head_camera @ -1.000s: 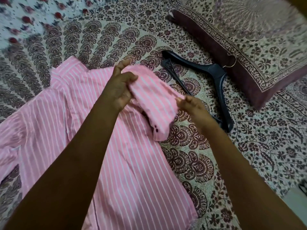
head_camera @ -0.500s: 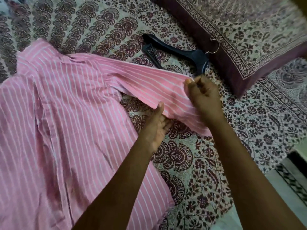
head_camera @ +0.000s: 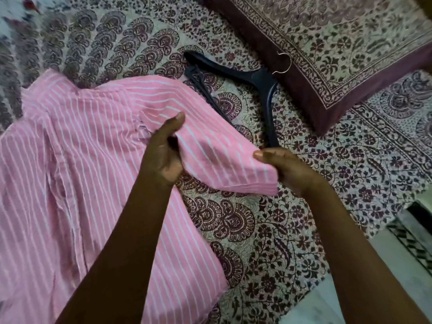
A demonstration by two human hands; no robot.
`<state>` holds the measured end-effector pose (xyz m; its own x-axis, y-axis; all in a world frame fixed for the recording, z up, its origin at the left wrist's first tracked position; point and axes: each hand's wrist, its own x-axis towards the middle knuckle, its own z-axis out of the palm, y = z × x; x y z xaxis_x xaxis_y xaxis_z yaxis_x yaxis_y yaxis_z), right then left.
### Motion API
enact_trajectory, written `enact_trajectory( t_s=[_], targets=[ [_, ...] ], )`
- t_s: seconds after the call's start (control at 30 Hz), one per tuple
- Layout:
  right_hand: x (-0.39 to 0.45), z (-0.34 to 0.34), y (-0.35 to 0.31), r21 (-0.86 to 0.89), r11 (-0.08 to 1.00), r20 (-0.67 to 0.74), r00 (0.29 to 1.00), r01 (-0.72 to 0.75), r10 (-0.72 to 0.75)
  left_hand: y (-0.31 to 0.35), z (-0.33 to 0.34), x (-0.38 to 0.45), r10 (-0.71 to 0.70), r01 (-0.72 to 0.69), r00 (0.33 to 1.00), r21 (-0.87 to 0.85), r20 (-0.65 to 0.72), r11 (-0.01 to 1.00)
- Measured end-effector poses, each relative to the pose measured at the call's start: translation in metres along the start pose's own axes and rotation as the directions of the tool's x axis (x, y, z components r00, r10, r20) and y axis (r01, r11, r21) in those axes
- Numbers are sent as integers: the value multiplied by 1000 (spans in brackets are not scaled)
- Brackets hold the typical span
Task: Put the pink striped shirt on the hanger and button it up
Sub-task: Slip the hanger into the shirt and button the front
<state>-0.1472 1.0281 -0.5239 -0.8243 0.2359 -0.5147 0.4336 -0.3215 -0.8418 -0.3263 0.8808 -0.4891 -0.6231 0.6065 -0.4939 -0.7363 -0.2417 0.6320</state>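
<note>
The pink striped shirt (head_camera: 77,174) lies spread on the patterned bedsheet, filling the left half of the view. One sleeve stretches right, lifted off the bed. My left hand (head_camera: 163,153) grips that sleeve near its middle, thumb on top. My right hand (head_camera: 287,169) pinches the sleeve's cuff end. The black hanger (head_camera: 264,83) with a metal hook lies flat on the bed just beyond the sleeve; its lower arm is partly hidden behind the fabric and my right hand.
A pillow (head_camera: 346,50) in a matching print with a maroon border lies at the top right, touching the hanger's hook. The bed's edge and pale floor (head_camera: 350,288) with a dark patterned mat (head_camera: 413,237) show at the lower right.
My left hand has gone from touching under the sleeve to gripping it from above. My right hand slid to the cuff end. The view shifted down and left.
</note>
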Motion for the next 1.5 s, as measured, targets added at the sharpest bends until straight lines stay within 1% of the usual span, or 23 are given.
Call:
enact_trajectory(
  t_s=[0.07, 0.13, 0.17, 0.23, 0.3, 0.43, 0.5, 0.63, 0.7, 0.77, 0.8, 0.83, 0.9, 0.93, 0.97, 1.03, 1.1, 1.17, 1.27, 1.33, 1.37, 1.47, 1.5],
  targets=[
    [-3, -11, 12, 302, 953, -77, 996, -21, 46, -16, -3, 6, -37, 40, 998, 50, -54, 998],
    [-5, -22, 27, 437, 899, -255, 954, -34, 160, -43, -11, 10, -198, 227, 969, 205, -150, 952],
    [-6, -25, 36, 400, 914, -342, 916, -61, 211, -58, -17, 11, -277, 334, 935, 288, -223, 897],
    [-13, -28, 55, 174, 965, -421, 871, -195, 252, -85, -27, 7, -370, 481, 870, 398, -325, 781],
    [-22, -33, 74, -69, 956, -446, 866, -284, 225, -106, -32, 1, -407, 517, 854, 432, -325, 739],
    [-35, -34, 89, -136, 927, -379, 883, -350, 278, -128, -28, -9, -441, 528, 848, 390, -296, 754],
    [-40, -34, 90, -96, 930, -388, 874, -355, 293, -134, -24, -8, -457, 542, 839, 376, -296, 752],
    [-49, -45, 85, 284, 946, -403, 876, -157, 266, -138, -18, -2, -482, 552, 832, 322, -275, 769],
    [-53, -54, 83, 492, 870, -443, 871, 37, 214, -139, -16, 2, -475, 542, 837, 292, -272, 788],
    [-55, -57, 84, 656, 735, -430, 885, 172, 176, -141, -11, 4, -441, 514, 851, 277, -285, 812],
    [-54, -55, 85, 683, 711, -417, 889, 170, 188, -143, -8, 5, -422, 501, 856, 276, -298, 820],
    [-52, -48, 86, 669, 732, -423, 876, 131, 229, -143, -5, 5, -411, 492, 858, 263, -309, 830],
    [-46, -36, 88, 618, 784, -509, 792, 63, 337, -145, -3, 4, -418, 489, 853, 196, -313, 850],
    [-43, -33, 91, 622, 780, -546, 750, 66, 372, -144, -1, 1, -427, 486, 852, 153, -304, 861],
    [-42, -30, 93, 640, 761, -566, 734, 104, 375, -145, 1, -3, -437, 483, 852, 110, -288, 869],
    [-43, -28, 88, 644, 741, -579, 754, 189, 310, -147, 4, -12, -455, 482, 858, 67, -239, 874],
    [-50, -22, 82, 612, 760, -576, 783, 220, 237, -155, 9, -25, -497, 513, 852, 76, -163, 855],
    [-58, -14, 82, 531, 829, -574, 794, 173, 202, -166, 19, -37, -550, 560, 827, 76, -119, 825],
    [-68, -8, 92, 418, 898, -643, 743, 136, 187, -175, 35, -39, -541, 555, 828, 78, -145, 828],
    [-70, -8, 96, 487, 859, -614, 762, 160, 206, -175, 41, -35, -504, 516, 850, 56, -152, 855],
    [-69, -11, 96, 554, 823, -559, 789, 126, 256, -174, 43, -33, -482, 495, 864, 68, -147, 866],
    [-61, -18, 89, 691, 718, -348, 831, -86, 434, -171, 46, -34, -442, 465, 884, 190, -152, 865],
    [-57, -21, 88, 703, 702, -332, 820, -113, 465, -171, 44, -36, -449, 477, 878, 225, -168, 850]
  ],
)
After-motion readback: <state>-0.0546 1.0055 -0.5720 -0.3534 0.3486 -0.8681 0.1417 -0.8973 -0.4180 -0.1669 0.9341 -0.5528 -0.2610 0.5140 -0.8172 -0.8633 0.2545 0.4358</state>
